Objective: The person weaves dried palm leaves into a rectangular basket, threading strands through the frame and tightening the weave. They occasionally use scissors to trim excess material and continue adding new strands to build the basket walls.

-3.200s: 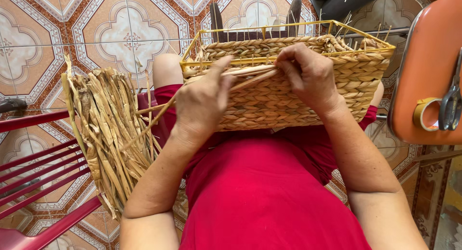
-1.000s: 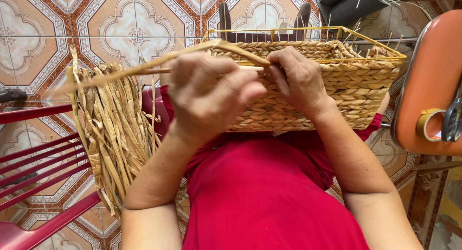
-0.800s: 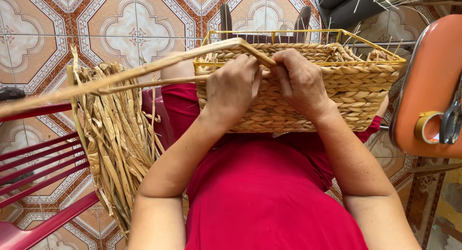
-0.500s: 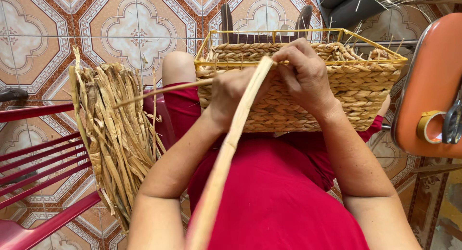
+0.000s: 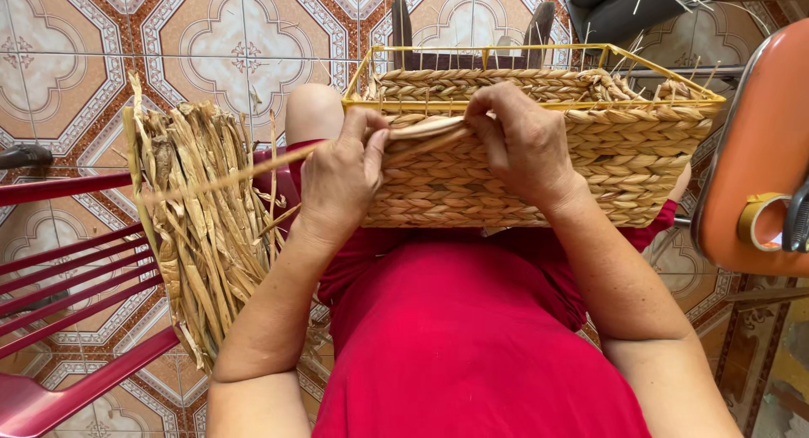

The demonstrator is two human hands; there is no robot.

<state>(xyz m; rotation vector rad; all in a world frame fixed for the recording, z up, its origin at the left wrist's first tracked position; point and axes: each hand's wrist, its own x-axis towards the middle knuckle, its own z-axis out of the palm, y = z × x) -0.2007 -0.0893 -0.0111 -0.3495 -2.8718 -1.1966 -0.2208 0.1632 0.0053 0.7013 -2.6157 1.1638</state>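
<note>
From the head camera, a rectangular woven basket point(image 5: 539, 151) rests on the person's lap, its long axis running left to right across the frame and its open mouth facing up and away from the wearer. Its wall is made of thick, braided tan fibre laid in horizontal rows, rough and ridged, and a thin yellow wire frame point(image 5: 522, 50) stands above the weave and outlines the rim.

The left hand point(image 5: 341, 172) is closed around a flat, pale dried strand point(image 5: 253, 170), pinching it between thumb and fingers against the near wall of the basket. The strand's long axis runs almost level, rising slightly toward the right, from out over the bundle to the basket rim. The right hand point(image 5: 522, 143) curls over the near rim, its fingertips pressing the strand's end against the weave.

A loose bundle of dried stalks point(image 5: 202, 227), coarse and straw-coloured, lies on a red plastic chair point(image 5: 76, 269) beside the left arm. The floor point(image 5: 236, 33) is patterned tile. An orange chair point(image 5: 758, 151) stands at the right edge.
</note>
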